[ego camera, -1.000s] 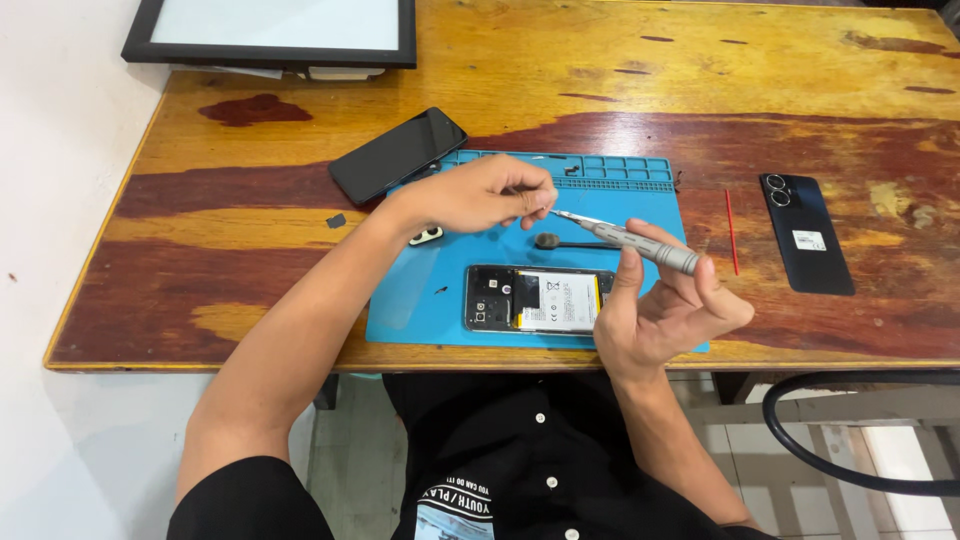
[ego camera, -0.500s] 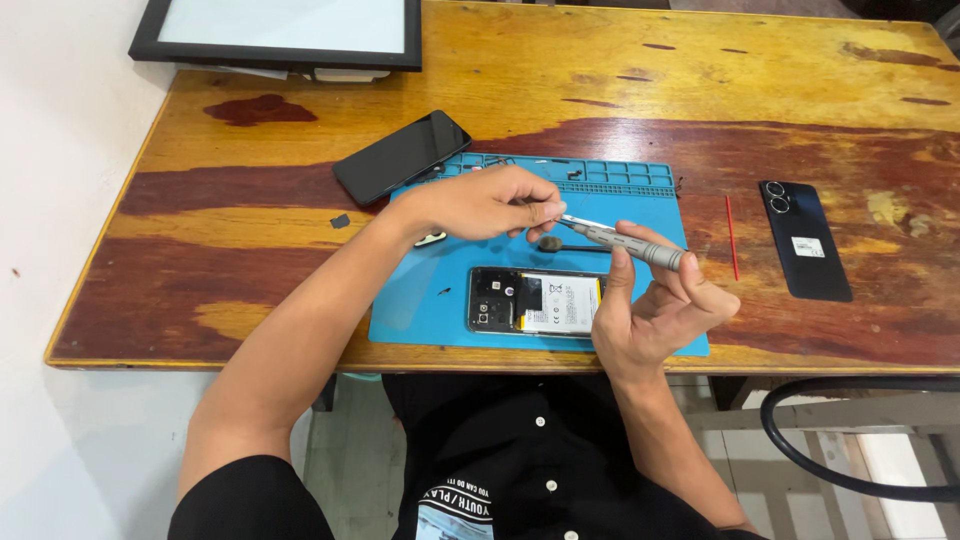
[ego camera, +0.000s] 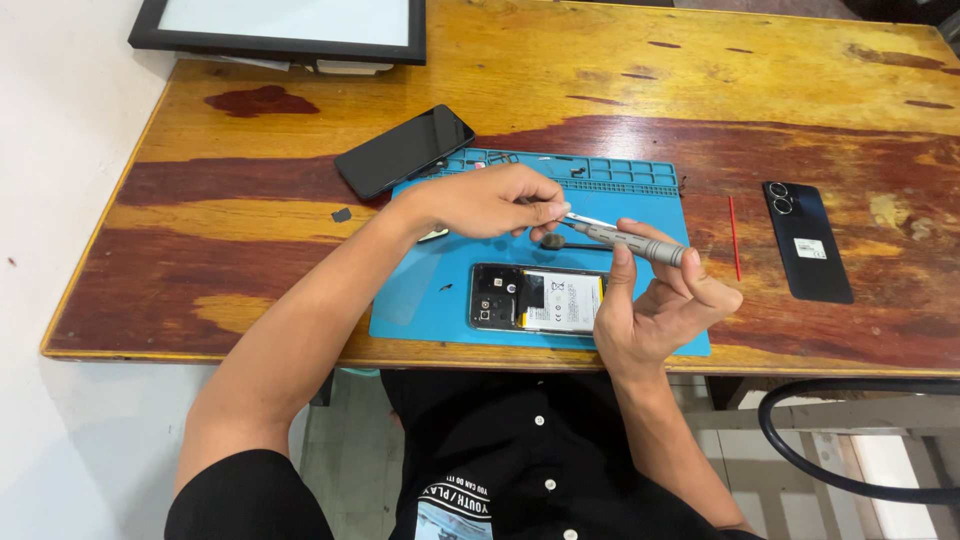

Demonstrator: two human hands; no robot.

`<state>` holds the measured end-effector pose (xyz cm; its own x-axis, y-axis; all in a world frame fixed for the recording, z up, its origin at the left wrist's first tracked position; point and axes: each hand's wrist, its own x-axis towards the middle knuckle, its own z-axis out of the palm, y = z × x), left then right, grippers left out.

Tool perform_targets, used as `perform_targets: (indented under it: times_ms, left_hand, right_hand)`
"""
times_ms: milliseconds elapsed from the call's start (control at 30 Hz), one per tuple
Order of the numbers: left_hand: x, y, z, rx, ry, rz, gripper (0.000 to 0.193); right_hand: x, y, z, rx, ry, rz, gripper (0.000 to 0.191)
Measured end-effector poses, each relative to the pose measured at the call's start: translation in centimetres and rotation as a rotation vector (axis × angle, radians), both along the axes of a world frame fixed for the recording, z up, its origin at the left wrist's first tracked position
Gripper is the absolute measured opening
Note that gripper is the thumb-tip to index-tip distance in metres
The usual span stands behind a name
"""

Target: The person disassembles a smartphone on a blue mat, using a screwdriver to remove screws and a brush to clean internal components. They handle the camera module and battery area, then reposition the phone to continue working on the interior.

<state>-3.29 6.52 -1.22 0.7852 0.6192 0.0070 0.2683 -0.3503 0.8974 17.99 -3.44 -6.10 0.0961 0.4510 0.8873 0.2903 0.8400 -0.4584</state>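
Left hand (ego camera: 490,200): fingertips pinch the tip of the grey screwdriver (ego camera: 630,240).
Right hand (ego camera: 660,305): fingers closed around the screwdriver's handle, above the opened phone (ego camera: 538,299).
Opened phone: on the blue mat (ego camera: 430,300), near the table's front edge.
Around: black phone (ego camera: 404,150) overlapping the mat's back-left corner; red stick (ego camera: 735,250) and dark back cover (ego camera: 807,241) to the right.
Open room: bare wooden table (ego camera: 600,70) behind the mat.

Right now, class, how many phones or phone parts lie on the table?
3: a black phone at the mat's top-left corner, an opened phone on the mat, a back cover at right.
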Motion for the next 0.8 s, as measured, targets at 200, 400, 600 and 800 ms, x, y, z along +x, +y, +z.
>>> perform_targets:
  times_ms: [200, 400, 600, 800]
  left_hand:
    - [-0.1, 0.0, 0.3, 0.018, 0.03, 0.014, 0.039]
    - [-0.2, -0.2, 0.5, 0.028, 0.034, 0.015, 0.04]
    - [-0.3, -0.4, 1.0, 0.022, 0.061, 0.025, 0.039]
    - [-1.9, -0.7, 3.1, 0.048, 0.124, -0.099, 0.039]
  right_hand:
    - [0.1, 0.0, 0.0, -0.003, -0.025, -0.004, 0.059]
    - [0.2, 0.0, -0.1, -0.013, -0.031, 0.003, 0.06]
    - [0.2, 0.0, -0.2, -0.011, -0.051, 0.012, 0.061]
    - [0.2, -0.3, 0.3, -0.078, -0.043, 0.086, 0.059]
